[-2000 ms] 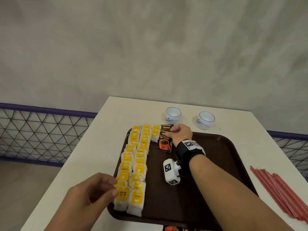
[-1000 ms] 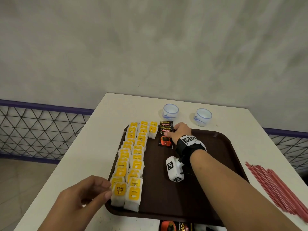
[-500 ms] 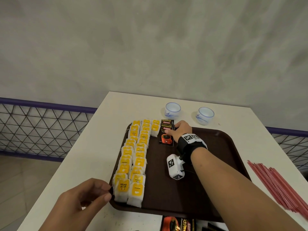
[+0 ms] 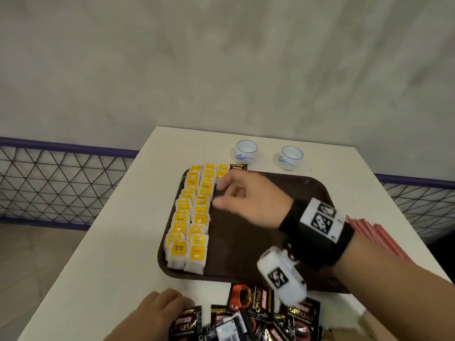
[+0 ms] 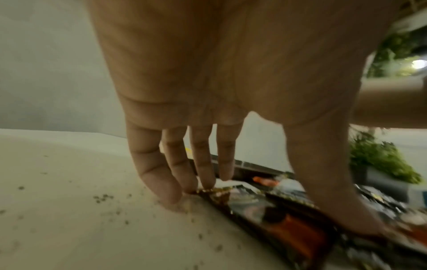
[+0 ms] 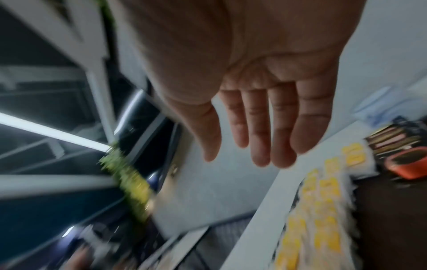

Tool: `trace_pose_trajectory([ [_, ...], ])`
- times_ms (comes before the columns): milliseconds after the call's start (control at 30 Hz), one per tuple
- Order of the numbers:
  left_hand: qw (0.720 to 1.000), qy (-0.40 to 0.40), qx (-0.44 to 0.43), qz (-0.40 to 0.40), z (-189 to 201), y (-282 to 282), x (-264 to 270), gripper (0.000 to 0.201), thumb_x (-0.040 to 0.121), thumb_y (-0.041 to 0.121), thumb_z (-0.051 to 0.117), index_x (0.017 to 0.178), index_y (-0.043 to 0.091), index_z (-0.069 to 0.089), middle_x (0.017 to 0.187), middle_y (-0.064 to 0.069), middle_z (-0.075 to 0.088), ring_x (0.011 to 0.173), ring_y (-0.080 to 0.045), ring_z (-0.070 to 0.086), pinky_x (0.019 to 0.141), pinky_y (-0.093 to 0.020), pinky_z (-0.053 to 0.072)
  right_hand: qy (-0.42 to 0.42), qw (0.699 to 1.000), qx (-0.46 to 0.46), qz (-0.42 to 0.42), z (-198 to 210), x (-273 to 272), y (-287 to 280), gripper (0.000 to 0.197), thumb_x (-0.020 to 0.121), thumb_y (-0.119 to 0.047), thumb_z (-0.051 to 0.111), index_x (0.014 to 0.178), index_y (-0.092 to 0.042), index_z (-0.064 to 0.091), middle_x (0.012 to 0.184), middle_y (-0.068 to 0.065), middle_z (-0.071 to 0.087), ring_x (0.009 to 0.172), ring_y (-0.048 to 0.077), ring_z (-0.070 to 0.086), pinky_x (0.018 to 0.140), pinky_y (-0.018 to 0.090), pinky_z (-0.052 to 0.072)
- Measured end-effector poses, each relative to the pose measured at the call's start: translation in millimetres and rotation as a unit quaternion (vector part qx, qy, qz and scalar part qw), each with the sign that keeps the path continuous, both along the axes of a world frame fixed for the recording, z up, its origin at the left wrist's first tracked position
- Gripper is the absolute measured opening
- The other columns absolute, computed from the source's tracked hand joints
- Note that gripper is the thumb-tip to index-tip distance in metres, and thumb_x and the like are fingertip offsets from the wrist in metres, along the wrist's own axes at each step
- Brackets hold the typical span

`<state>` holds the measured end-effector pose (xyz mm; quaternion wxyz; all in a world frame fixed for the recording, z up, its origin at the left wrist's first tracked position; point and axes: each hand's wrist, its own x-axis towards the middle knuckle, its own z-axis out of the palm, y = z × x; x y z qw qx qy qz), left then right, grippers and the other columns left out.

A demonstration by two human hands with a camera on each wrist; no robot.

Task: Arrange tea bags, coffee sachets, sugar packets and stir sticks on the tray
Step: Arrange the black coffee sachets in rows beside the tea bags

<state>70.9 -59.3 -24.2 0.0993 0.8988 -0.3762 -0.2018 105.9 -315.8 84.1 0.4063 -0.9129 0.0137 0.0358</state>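
Note:
A dark brown tray (image 4: 270, 242) carries rows of yellow-tagged tea bags (image 4: 194, 217) along its left side. One black coffee sachet (image 4: 238, 166) lies at the tray's far edge, partly hidden behind my right hand (image 4: 221, 195). That hand hovers over the tray with straight, empty fingers (image 6: 261, 146). The tea bags (image 6: 323, 210) and the sachet (image 6: 406, 164) show below it in the right wrist view. My left hand (image 4: 172, 301) rests at the left edge of a loose pile of coffee sachets (image 4: 246, 318). Its fingertips (image 5: 171, 193) touch one sachet (image 5: 289, 224) and the thumb presses on the pile.
Two small white cups (image 4: 246, 150) (image 4: 291, 157) stand beyond the tray. Red stir sticks (image 4: 376, 235) lie on the white table (image 4: 110, 254) to the tray's right. A wire fence (image 4: 61, 183) runs behind the table's left edge.
My right hand has let go of the sachet on the tray and drawn back toward me. My left hand moved from the tea bags to the sachet pile. The view tilted down.

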Motion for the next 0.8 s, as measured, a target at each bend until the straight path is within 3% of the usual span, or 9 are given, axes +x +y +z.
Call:
trace_pose_trajectory([
  [67, 0.998, -0.042, 0.049, -0.025, -31, 0, -5, 0.049, 0.063, 0.076, 0.038, 0.101, 0.046, 0.042, 0.09, 0.023, 0.034, 0.06, 0.005, 0.043, 0.044, 0.001, 0.022, 0.053, 0.986, -0.086, 0.132, 7, -42, 22, 0.037, 0.08, -0.043, 0.074, 0.108, -0.024, 0.059, 0.09, -0.003, 0.068, 0.071, 0.009, 0.061, 0.071, 0.031, 0.053],
  [133, 0.998, 0.024, 0.041, -0.029, -19, -5, -10, 0.055, 0.052, 0.072, 0.052, 0.098, 0.043, 0.045, 0.086, 0.022, 0.03, 0.062, 0.0, 0.032, 0.046, -0.01, 0.036, 0.107, 0.946, -0.19, 0.239, -4, -77, 37, 0.046, 0.08, -0.047, 0.072, 0.116, -0.025, 0.056, 0.105, -0.001, 0.065, 0.089, 0.017, 0.062, 0.079, 0.035, 0.053],
  [233, 0.999, -0.004, -0.037, 0.012, -27, -3, -8, 0.039, 0.061, 0.058, 0.053, 0.095, 0.045, 0.041, 0.086, 0.024, 0.026, 0.077, 0.0, 0.031, 0.073, -0.02, 0.036, 0.15, 0.886, -0.29, 0.328, -38, -110, 50, 0.047, 0.092, -0.027, 0.061, 0.134, -0.014, 0.047, 0.129, 0.014, 0.052, 0.118, 0.033, 0.048, 0.095, 0.044, 0.042],
  [333, 0.997, 0.045, -0.053, 0.027, -6, -8, -12, 0.028, 0.053, 0.055, 0.045, 0.075, 0.043, 0.031, 0.088, 0.022, 0.031, 0.077, 0.002, 0.038, 0.067, -0.013, 0.034, 0.16, 0.885, -0.309, 0.31, -68, -125, 54, 0.044, 0.096, -0.01, 0.048, 0.139, -0.004, 0.039, 0.134, 0.021, 0.037, 0.122, 0.041, 0.037, 0.098, 0.051, 0.036],
  [400, 0.991, 0.08, -0.087, 0.059, 4, -8, -12, 0.028, 0.057, 0.045, 0.06, 0.073, 0.038, 0.038, 0.091, 0.017, 0.041, 0.079, 0.003, 0.046, 0.068, -0.012, 0.039, 0.16, 0.901, -0.297, 0.273, -72, -129, 53, 0.048, 0.091, -0.011, 0.056, 0.136, -0.004, 0.04, 0.133, 0.02, 0.035, 0.121, 0.039, 0.037, 0.095, 0.05, 0.038],
  [533, 0.967, 0.091, -0.203, 0.128, 16, -3, -16, 0.024, 0.079, 0.012, 0.069, 0.079, 0.027, 0.051, 0.078, 0.012, 0.061, 0.071, 0.0, 0.055, 0.06, -0.011, 0.043, 0.165, 0.946, -0.208, 0.185, -61, -129, 46, 0.037, 0.079, -0.013, 0.074, 0.109, -0.016, 0.053, 0.113, 0.002, 0.044, 0.11, 0.027, 0.046, 0.081, 0.034, 0.038],
  [633, 0.936, 0.152, -0.278, 0.156, 28, 0, -20, 0.025, 0.082, 0.004, 0.067, 0.076, 0.025, 0.055, 0.075, 0.001, 0.066, 0.061, -0.009, 0.059, 0.056, -0.027, 0.053, 0.157, 0.962, -0.178, 0.131, -58, -131, 38, 0.026, 0.078, -0.011, 0.073, 0.091, -0.023, 0.054, 0.101, -0.005, 0.053, 0.096, 0.022, 0.054, 0.075, 0.031, 0.042],
  [700, 0.918, 0.154, -0.322, 0.172, 33, 2, -23, 0.025, 0.078, 0.0, 0.071, 0.073, 0.022, 0.06, 0.071, 0.0, 0.067, 0.064, -0.011, 0.062, 0.061, -0.031, 0.054, 0.173, 0.959, -0.184, 0.132, -54, -132, 36, 0.03, 0.077, -0.02, 0.077, 0.095, -0.025, 0.053, 0.106, -0.003, 0.058, 0.092, 0.019, 0.054, 0.075, 0.032, 0.043],
  [800, 0.886, 0.154, -0.385, 0.205, 36, 3, -30, 0.031, 0.069, -0.009, 0.076, 0.061, 0.02, 0.068, 0.088, 0.008, 0.069, 0.079, -0.007, 0.064, 0.069, -0.021, 0.054, 0.205, 0.934, -0.226, 0.188, -50, -134, 36, 0.054, 0.075, -0.033, 0.079, 0.119, -0.022, 0.051, 0.124, -0.001, 0.051, 0.103, 0.02, 0.052, 0.078, 0.03, 0.037],
])
